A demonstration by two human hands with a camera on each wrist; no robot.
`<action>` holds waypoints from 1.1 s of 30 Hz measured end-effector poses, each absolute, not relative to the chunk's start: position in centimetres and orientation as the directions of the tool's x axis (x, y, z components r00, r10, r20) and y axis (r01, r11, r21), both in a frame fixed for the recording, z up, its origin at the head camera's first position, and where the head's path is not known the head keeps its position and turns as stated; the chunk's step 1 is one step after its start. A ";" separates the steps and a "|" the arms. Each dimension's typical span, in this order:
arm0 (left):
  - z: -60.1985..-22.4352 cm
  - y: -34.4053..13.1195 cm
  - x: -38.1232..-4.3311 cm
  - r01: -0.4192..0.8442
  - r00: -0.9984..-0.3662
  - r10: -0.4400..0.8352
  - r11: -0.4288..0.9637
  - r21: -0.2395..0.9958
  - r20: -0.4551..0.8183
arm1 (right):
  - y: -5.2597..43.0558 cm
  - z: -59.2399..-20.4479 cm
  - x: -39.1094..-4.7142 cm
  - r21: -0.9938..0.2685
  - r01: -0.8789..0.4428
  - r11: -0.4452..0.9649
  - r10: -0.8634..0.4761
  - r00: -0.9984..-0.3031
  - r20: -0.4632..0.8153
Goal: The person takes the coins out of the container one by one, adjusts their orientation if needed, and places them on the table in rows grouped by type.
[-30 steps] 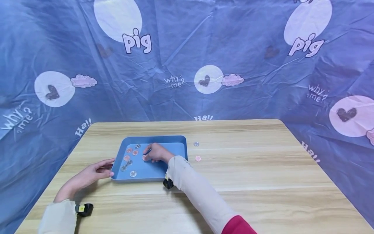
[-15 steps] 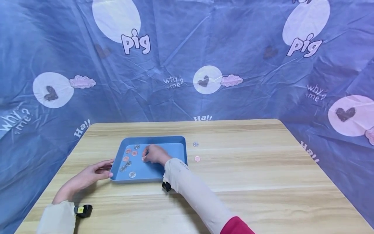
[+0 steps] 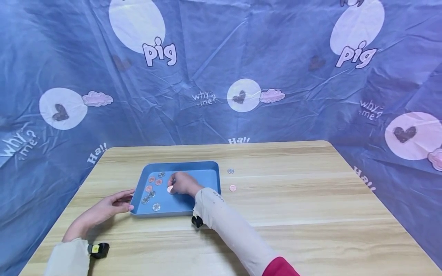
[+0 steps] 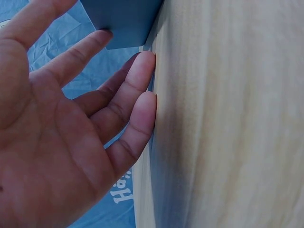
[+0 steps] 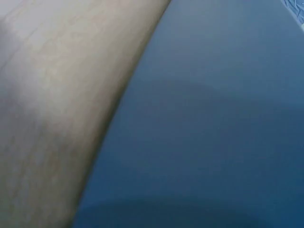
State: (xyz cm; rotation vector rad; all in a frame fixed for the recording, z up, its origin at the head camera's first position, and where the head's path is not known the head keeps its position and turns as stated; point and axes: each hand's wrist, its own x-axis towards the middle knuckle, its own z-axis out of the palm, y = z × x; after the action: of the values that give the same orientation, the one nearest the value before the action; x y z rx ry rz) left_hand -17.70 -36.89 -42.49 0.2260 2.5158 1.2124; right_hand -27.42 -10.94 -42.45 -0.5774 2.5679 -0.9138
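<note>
A shallow blue tray (image 3: 183, 206) lies on the wooden table, with several copper-coloured and silver coins flat in its left part. Over the tray's middle, my right hand (image 3: 184, 183) pinches a copper-coloured coin (image 3: 170, 189) between thumb and fingers; I cannot tell if the coin touches the tray floor. At the tray's near left corner, my left hand (image 3: 108, 208) touches the outside with extended fingers, and its palm (image 4: 57, 128) shows in the left wrist view. Only the tray's wall (image 5: 199, 133) and the table fill the right wrist view, so the right hand is hidden there.
Right of the tray, a silver coin (image 3: 231, 171) and a copper-coloured coin (image 3: 233, 188) lie on the table (image 3: 293, 199). A blue printed cloth (image 3: 207, 57) hangs behind and along both sides of the table.
The right hand stays nearly in place while the pinched coin turns, so more of its bright face shows. The left hand and tray hold still; the head view shifts slightly.
</note>
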 end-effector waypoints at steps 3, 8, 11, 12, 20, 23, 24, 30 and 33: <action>-42.5 -36.9 -17.6 -0.006 -0.932 0.280 0.625 0.781 -0.231 | -10.9 -42.3 -27.3 -0.669 -0.256 0.698 -0.495 -0.847 -0.193; -42.5 -36.9 -17.6 -0.002 -0.935 0.275 0.629 0.778 -0.225 | -10.6 -42.1 -27.3 -0.654 -0.278 0.704 -0.514 -0.834 -0.199; -42.5 -36.9 -17.5 0.009 -0.936 0.280 0.627 0.779 -0.215 | -10.3 -42.0 -27.3 -0.685 -0.271 0.677 -0.535 -0.820 -0.204; -42.4 -36.9 -17.5 0.011 -0.936 0.281 0.628 0.778 -0.213 | -10.2 -42.0 -27.4 -0.706 -0.263 0.658 -0.543 -0.815 -0.203; -42.6 -36.8 -17.4 0.001 -0.933 0.275 0.645 0.765 -0.231 | -9.3 -41.2 -27.6 -0.865 -0.147 0.480 -0.585 -0.789 -0.190; -42.6 -36.8 -17.4 -0.001 -0.933 0.273 0.648 0.761 -0.234 | -8.7 -40.6 -27.4 -0.906 -0.079 0.417 -0.587 -0.784 -0.202; -42.6 -36.8 -17.4 0.000 -0.933 0.273 0.650 0.760 -0.234 | -8.4 -40.4 -27.3 -0.914 -0.058 0.401 -0.589 -0.781 -0.208; -42.5 -36.8 -17.5 0.009 -0.935 0.273 0.662 0.750 -0.229 | -6.5 -39.2 -26.9 -0.941 0.004 0.338 -0.618 -0.753 -0.225; -42.5 -36.8 -17.5 0.014 -0.934 0.278 0.660 0.751 -0.226 | -5.5 -38.3 -26.7 -0.943 -0.008 0.332 -0.628 -0.748 -0.215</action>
State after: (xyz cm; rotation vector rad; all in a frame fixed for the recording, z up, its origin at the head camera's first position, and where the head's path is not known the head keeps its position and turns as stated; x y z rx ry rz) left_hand -17.54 -36.76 -42.51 0.2323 2.5572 1.1525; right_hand -26.67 -5.49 -38.34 -0.5562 2.0401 -1.4403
